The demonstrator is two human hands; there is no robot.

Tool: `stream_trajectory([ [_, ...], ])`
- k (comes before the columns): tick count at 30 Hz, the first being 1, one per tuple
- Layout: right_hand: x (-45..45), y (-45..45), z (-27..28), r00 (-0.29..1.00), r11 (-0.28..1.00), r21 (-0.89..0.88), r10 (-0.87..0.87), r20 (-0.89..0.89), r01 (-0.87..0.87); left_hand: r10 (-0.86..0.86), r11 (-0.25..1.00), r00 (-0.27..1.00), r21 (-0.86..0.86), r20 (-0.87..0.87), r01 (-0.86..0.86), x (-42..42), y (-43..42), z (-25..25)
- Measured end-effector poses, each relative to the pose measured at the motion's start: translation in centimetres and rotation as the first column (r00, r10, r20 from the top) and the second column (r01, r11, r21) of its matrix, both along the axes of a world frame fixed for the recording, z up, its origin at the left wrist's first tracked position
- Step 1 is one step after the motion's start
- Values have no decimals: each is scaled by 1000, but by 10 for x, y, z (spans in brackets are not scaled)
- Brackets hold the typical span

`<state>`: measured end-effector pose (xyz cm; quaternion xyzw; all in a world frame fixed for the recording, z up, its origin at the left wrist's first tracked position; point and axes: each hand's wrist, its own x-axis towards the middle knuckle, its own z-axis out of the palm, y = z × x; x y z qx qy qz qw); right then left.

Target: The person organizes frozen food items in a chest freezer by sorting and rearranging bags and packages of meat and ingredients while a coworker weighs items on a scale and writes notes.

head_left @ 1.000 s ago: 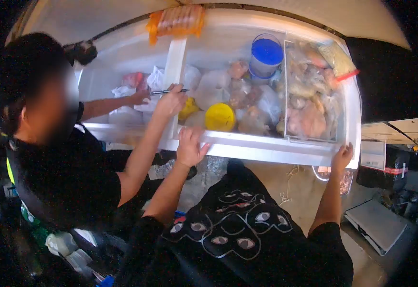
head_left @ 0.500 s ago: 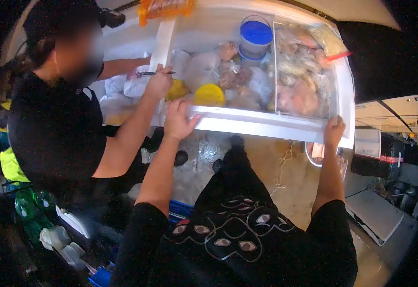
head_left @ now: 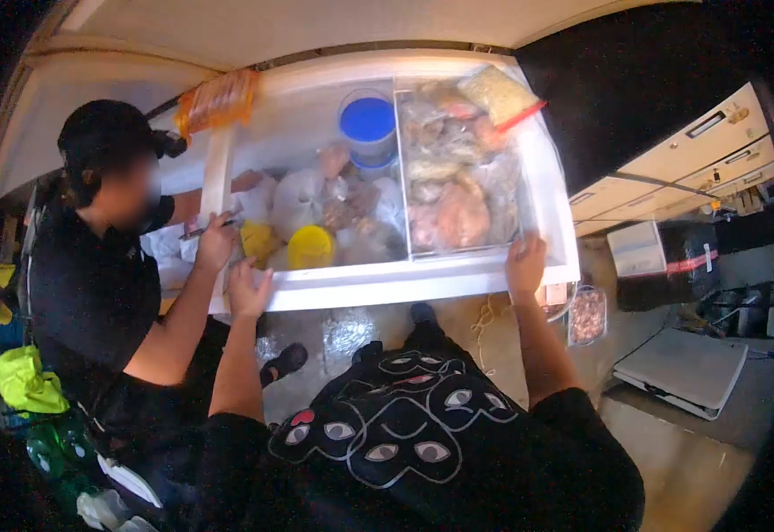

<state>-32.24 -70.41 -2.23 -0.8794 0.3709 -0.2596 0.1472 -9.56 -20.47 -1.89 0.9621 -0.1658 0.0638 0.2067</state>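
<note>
An open chest freezer (head_left: 440, 282) stands in front of me, filled with bagged food. My left hand (head_left: 250, 285) grips its front rim, fingers over the edge and thumb to the side. Just inside lie a yellow lid (head_left: 311, 247) and a yellow bag (head_left: 257, 239). Near the front right corner, my right hand (head_left: 526, 264) is curled over the same rim. Beside it, a wire basket (head_left: 412, 204) holds bagged pale meat (head_left: 463, 217). Farther back stands a clear bucket with a blue lid (head_left: 367, 119).
At left a co-worker (head_left: 103, 248) leans over the freezer, a pen (head_left: 203, 232) in one hand. An orange mesh bag (head_left: 218, 99) lies on the freezer's divider. A tray of meat (head_left: 588, 315) is on the floor at right, near a white folded panel (head_left: 684, 371) and drawers (head_left: 697, 168).
My view has turned right and up, so the freezer appears farther left and more drawers show at right. Both my hands stay on the rim. The co-worker still holds the pen.
</note>
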Motion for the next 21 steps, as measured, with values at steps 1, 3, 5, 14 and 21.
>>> stream_trajectory([
  [1, -1, -4, 0, 999, 999, 26, 37, 11, -38, 6, 1000, 1000, 31, -4, -6, 0, -6, 4],
  [3, -5, -15, -14, 995, 995, 57, 72, 66, -76, 50, 993, 994, 109, -97, -39, -3, -18, 21],
  [5, 0, -29, -29, 974, 978, 148, 113, 196, -143, 80, 983, 991, 176, -110, -60, -7, -24, 25],
  [14, 102, -194, 5, 722, 725, -216, 512, -466, -654, 176, 968, 979, 199, -103, -153, -3, -28, 31],
  [21, 109, -217, -15, 739, 740, -215, 506, -445, -637, 234, 959, 966, 186, -112, -211, -5, -24, 25],
])
